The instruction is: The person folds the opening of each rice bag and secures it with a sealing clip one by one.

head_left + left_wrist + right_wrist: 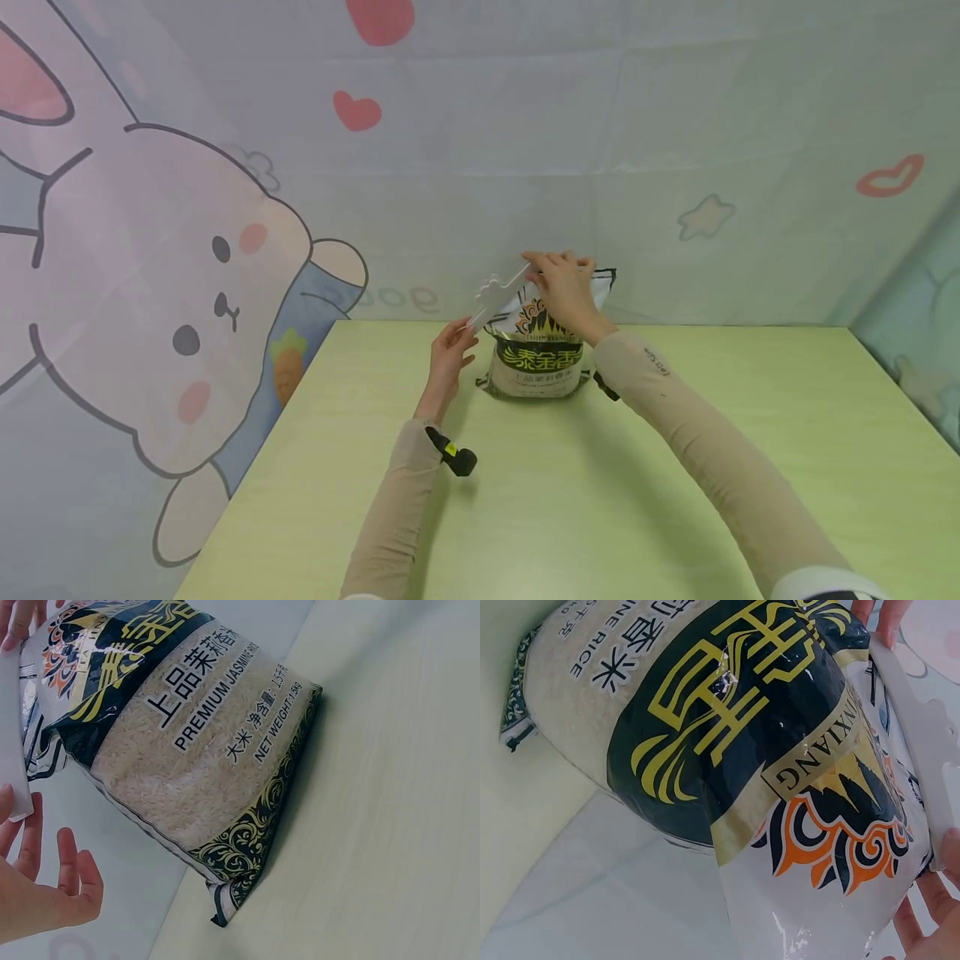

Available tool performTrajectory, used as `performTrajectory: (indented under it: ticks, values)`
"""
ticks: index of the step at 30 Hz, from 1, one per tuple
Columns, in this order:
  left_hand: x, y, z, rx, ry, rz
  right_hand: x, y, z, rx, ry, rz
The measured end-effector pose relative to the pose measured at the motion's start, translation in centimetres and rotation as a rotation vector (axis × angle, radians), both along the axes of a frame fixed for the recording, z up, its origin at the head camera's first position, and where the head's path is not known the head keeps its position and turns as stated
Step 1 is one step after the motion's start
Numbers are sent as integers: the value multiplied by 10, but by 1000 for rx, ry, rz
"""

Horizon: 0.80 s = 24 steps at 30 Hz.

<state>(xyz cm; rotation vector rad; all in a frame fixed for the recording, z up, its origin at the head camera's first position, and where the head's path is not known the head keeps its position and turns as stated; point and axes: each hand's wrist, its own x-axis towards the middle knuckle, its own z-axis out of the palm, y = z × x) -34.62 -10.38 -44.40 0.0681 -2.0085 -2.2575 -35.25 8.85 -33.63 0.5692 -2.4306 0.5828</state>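
Rice bag (538,354) stands upright on green table (600,483) near backdrop wall. Right hand (564,287) grips bag top together with white clip (498,296); left hand (448,354) pinches clip's lower end. Risk: clip slides off slick film, or top-heavy bag tips if pulled sideways.

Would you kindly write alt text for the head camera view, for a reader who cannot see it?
A bag of rice stands on a pale green table while the right hand holds its top and the left hand holds the low end of a white clip. A cartoon rabbit backdrop hangs behind.
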Motion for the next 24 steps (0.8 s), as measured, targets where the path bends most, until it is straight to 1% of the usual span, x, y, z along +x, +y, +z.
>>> performTrajectory:
  ticks: [4,6,10,14,20,24]
  values:
    - [-1,1,0,-18,8,10,-1,0,0,-79,-30,-13]
    - [-1,1,-1,-28,15,16,-1,0,0,-100,-38,-16]
    - [-3,2,-1,-43,19,38,-2,0,-1,-119,-40,-20]
    - [-4,4,0,-53,6,60,-3,0,0,-140,-36,-30]
    - [-5,5,2,-39,-15,66,-2,0,0,-152,-18,-42]
    - [-4,6,3,-29,-13,72,-1,-1,-1,-160,9,-37]
